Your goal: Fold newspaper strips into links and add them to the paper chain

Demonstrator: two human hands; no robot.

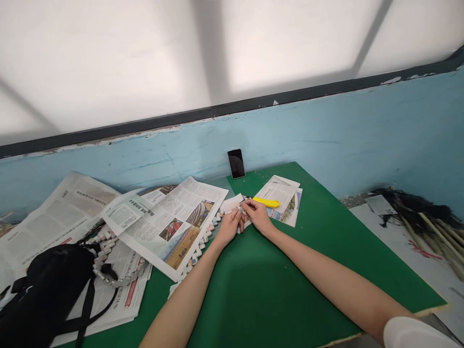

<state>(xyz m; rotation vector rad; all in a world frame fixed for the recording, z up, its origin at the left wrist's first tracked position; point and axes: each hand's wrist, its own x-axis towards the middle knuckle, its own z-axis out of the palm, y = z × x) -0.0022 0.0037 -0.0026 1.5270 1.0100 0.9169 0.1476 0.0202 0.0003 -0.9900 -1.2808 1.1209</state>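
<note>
My left hand (pixel 230 228) and my right hand (pixel 256 215) meet above the green table, their fingers pinched together around a small folded strip of paper (pixel 242 210). The fingers cover most of it. Beside my left hand, a zigzag chain of folded paper pieces (pixel 198 250) runs down toward the table's front, partly under a newspaper sheet (pixel 170 222). Close behind my right hand lies a tool with a yellow handle (pixel 270 202), resting on cut newspaper pieces (pixel 288 215). Its other end is hidden by the hand.
A phone (pixel 237 163) leans upright against the blue wall (pixel 326 135). On the left, a black bag (pixel 47 285) with straps sits on more newspapers (pixel 65 212), next to another folded-paper chain (pixel 103 251). The green table (pixel 253 290) drops off at right, near sticks (pixel 435 237) on the floor.
</note>
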